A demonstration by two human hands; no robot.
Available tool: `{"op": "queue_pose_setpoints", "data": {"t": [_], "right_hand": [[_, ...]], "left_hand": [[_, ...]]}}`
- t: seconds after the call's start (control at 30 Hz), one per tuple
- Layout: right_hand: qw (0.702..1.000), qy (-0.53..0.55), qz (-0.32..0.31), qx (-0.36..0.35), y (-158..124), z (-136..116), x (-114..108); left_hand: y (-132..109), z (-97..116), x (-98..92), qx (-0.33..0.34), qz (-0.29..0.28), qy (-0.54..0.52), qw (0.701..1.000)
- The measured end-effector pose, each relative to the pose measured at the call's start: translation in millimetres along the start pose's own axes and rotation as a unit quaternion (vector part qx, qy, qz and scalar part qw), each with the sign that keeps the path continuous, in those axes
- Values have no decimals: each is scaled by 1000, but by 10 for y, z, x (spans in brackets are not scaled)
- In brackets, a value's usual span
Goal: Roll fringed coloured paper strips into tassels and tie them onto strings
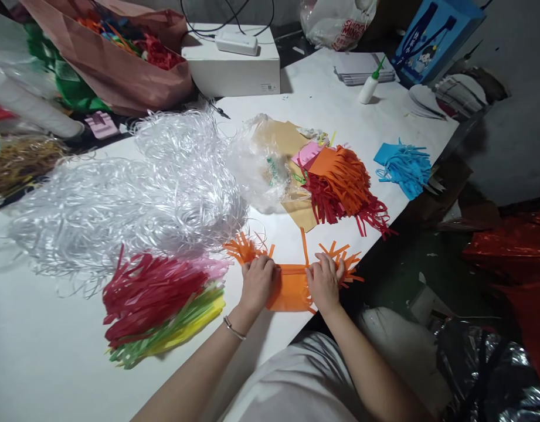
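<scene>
Orange fringed paper (pixel 289 293) lies near the table's front edge, its top edge folded or rolled into a narrow band. My left hand (pixel 257 282) is closed on the left end of that band, and cut strips stick out beyond its fingers. At the right end my right hand (pixel 326 282) pinches the band, with more orange strips fanning out past it. One loose orange strip stands up between the hands. Left of my left hand lie red fringed paper (pixel 153 290) and green and yellow fringed paper (pixel 177 328). My fingertips are partly hidden by the paper.
A big heap of clear shiny strands (pixel 133 205) covers the left of the white table (pixel 41 351). Beyond my hands lie orange and red fringes (pixel 346 181), a clear plastic bag (pixel 261 170) and blue fringes (pixel 406 167). A glue bottle (pixel 369 88) and white box (pixel 234 67) stand behind.
</scene>
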State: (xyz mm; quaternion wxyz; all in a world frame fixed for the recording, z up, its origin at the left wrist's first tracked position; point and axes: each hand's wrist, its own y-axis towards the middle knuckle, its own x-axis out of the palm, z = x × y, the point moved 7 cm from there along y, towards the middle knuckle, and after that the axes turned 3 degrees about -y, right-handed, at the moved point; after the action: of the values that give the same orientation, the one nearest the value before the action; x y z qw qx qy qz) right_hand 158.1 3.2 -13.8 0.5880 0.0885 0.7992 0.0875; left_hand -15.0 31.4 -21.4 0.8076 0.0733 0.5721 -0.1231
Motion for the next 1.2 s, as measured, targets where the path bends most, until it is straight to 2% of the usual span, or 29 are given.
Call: {"op": "queue_pose_setpoints", "data": {"t": [0.1,0.23,0.37,0.47,0.53,0.73,0.9,1.0,1.2], "right_hand": [[999,0,33,-41,-19,-122,-37],[988,42,-20,-149,-57,-371,90],[986,42,-55,-152,-52,-397,190],[985,37,-72,-150,-45,-391,211],[985,36,-77,-149,-40,-403,206],[984,26,-82,-153,-13,-488,231],[980,0,-81,-184,-28,-518,272],[982,5,-69,-175,-42,-441,247],[992,-8,-49,-115,-28,-140,144]], "left_hand": [[16,24,10,28,2,-15,999],[42,34,-2,57,1,-22,998],[24,58,-40,115,-12,-37,993],[-25,89,-62,176,-24,-54,983],[-44,81,-62,193,-22,-58,979],[-18,59,-39,184,-2,-77,980],[-23,90,-65,187,-11,-92,978],[-48,60,-67,178,-14,-91,980],[-92,4,-57,131,2,-90,987]]}}
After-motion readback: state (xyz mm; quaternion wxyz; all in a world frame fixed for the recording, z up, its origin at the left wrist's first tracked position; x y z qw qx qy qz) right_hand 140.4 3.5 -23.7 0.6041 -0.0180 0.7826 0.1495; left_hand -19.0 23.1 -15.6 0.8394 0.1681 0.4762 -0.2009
